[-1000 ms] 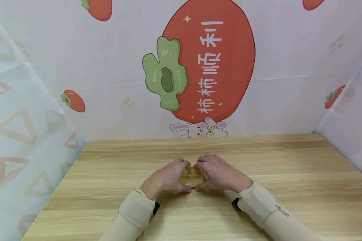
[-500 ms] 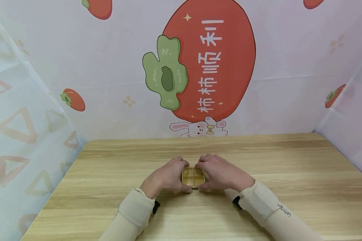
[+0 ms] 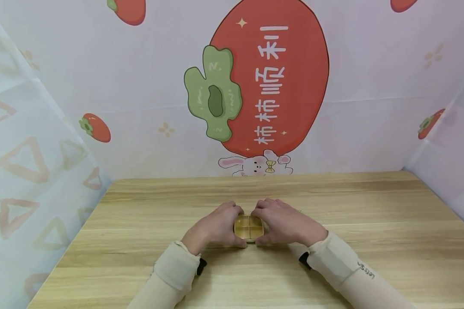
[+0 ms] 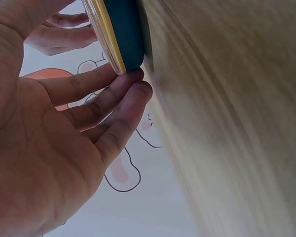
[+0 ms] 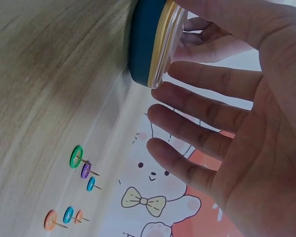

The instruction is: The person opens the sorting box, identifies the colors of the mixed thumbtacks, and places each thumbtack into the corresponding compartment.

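A small compartment box [image 3: 249, 226] with a dark teal base, a yellow rim and a clear top edge sits on the wooden table [image 3: 232, 279]. Its divided inside shows between my hands in the head view. My left hand [image 3: 216, 227] grips the left side, thumb at the near edge and fingers at the far edge. From the right, my right hand [image 3: 286, 223] holds it the same way. The teal base [image 4: 126, 34] shows in the left wrist view with fingertips at its corner. In the right wrist view, several right fingers [image 5: 197, 133] extend past the box's corner.
Several thumbtacks lie points up on the table in the right wrist view, among them a green thumbtack [image 5: 76, 157], a purple one and an orange thumbtack [image 5: 50, 220]. A printed cloth backdrop [image 3: 139, 146] stands behind the table, with side panels left and right.
Both hands stay around the box. My fingertips have moved slightly apart, and more of the box's rounded outline now shows between them.
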`<state>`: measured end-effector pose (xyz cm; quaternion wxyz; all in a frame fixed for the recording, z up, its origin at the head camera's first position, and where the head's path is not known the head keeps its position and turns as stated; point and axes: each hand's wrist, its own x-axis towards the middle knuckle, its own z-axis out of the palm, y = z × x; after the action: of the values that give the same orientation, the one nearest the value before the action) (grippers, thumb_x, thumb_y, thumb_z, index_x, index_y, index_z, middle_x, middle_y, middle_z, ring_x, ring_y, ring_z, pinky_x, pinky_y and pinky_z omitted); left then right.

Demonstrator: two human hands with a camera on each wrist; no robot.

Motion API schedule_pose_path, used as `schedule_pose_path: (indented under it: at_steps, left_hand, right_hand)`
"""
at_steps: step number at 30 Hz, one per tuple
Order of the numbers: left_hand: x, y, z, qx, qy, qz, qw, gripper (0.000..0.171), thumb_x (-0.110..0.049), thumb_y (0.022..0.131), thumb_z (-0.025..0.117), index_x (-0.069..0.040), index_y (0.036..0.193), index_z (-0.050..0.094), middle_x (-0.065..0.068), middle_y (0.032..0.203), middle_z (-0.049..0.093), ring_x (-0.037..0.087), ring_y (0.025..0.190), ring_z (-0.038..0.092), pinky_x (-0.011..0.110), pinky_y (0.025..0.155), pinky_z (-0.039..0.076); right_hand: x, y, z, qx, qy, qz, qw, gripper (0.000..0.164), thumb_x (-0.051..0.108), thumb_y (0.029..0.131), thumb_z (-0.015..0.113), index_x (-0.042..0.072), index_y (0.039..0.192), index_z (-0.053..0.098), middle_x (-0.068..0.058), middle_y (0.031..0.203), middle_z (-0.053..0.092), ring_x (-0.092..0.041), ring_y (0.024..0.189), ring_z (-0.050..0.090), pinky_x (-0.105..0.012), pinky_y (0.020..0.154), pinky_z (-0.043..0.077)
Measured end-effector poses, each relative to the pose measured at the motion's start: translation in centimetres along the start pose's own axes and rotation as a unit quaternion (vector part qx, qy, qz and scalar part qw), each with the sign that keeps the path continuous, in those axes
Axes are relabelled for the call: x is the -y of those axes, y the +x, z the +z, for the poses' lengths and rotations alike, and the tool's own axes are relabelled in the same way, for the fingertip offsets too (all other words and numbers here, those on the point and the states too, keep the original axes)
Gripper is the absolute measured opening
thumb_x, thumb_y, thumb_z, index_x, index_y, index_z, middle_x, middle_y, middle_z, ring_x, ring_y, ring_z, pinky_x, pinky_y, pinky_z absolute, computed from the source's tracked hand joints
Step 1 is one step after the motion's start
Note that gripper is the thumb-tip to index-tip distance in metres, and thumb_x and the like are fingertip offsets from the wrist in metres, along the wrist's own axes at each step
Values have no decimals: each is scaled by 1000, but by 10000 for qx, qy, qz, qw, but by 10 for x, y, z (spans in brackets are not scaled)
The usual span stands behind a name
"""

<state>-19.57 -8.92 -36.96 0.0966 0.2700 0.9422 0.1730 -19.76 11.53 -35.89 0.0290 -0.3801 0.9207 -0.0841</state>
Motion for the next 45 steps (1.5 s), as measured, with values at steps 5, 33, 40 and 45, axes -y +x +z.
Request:
schedule_pose_path:
  at_steps: [5,33,40,45]
  left_hand:
    - [0,1,1,-37,-31,25,10000,75,-46,60,81,-5,118,55,1,104,50,13,90,45,25,76,42]
    - [4,-2,-4,43,-285,218,9993,76,-50,60,79,-2,115,56,2,102,51,13,89,46,24,76,41]
    - [5,-2,-5,121,-341,178,9992,66,-48,61,79,-5,106,59,-1,95,50,12,85,46,24,74,41]
    - [4,-2,-4,136,-481,81,9987,63,-47,60,80,-7,103,58,-2,92,49,12,83,46,24,72,40]
  right_hand:
    - [0,0,0,-47,10,-77,10000,54,50,67,74,17,108,63,7,97,53,-11,84,46,-32,79,40]
    - [2,-6,-11,144,96,-130,9998,50,46,70,74,17,109,66,6,102,58,-12,90,51,-34,83,42]
    - [1,-6,-11,109,133,-205,9996,46,43,71,74,17,108,67,6,102,58,-11,90,53,-33,83,42]
    - [2,-7,-11,116,113,-208,9997,44,42,72,73,16,108,67,5,103,58,-12,91,53,-34,83,42]
